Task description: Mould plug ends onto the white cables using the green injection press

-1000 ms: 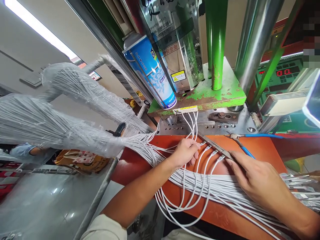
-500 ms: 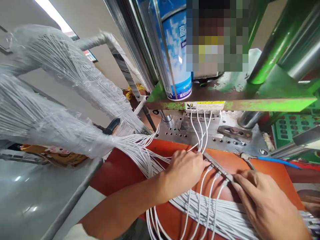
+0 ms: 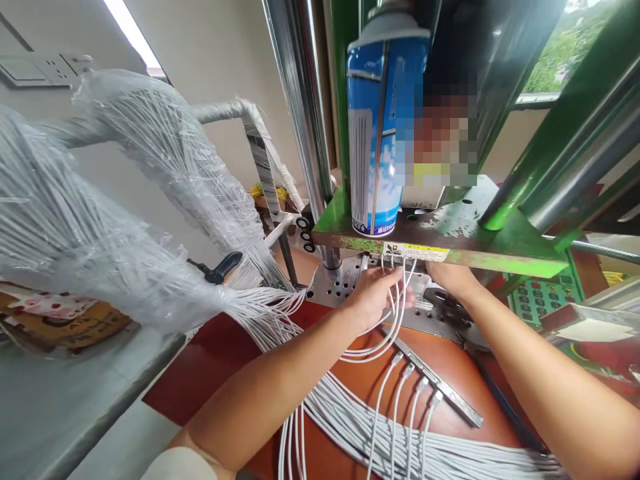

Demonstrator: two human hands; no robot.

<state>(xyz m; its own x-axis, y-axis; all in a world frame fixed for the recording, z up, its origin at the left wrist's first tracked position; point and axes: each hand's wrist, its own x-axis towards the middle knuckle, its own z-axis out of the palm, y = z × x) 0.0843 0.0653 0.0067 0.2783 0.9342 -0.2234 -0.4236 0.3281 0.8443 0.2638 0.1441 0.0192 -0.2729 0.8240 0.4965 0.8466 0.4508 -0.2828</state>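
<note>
My left hand (image 3: 377, 298) is at the front of the metal mould under the press plate, thumb and fingers closed around several white cables (image 3: 400, 313) that run up into the mould. My right hand (image 3: 447, 275) reaches under the plate at the mould's right side; its fingers are hidden there. On the orange-brown work surface (image 3: 460, 353) lies a narrow metal bar (image 3: 440, 383), with several white cables ending in clear plugs (image 3: 423, 383) set along its edge. Neither hand touches this bar.
A blue spray can (image 3: 377, 147) stands on the green press plate (image 3: 500, 250). Plastic-wrapped cable bundles (image 3: 165, 147) hang over a rack at left, and loose white cables (image 3: 340, 407) cross the surface. A control panel (image 3: 543, 300) is at right. A person, blurred out, is behind the press.
Both hands have left the metal bar, which now lies on the surface. They have moved up and forward to the mould, the left onto its cables. The view has shifted too.
</note>
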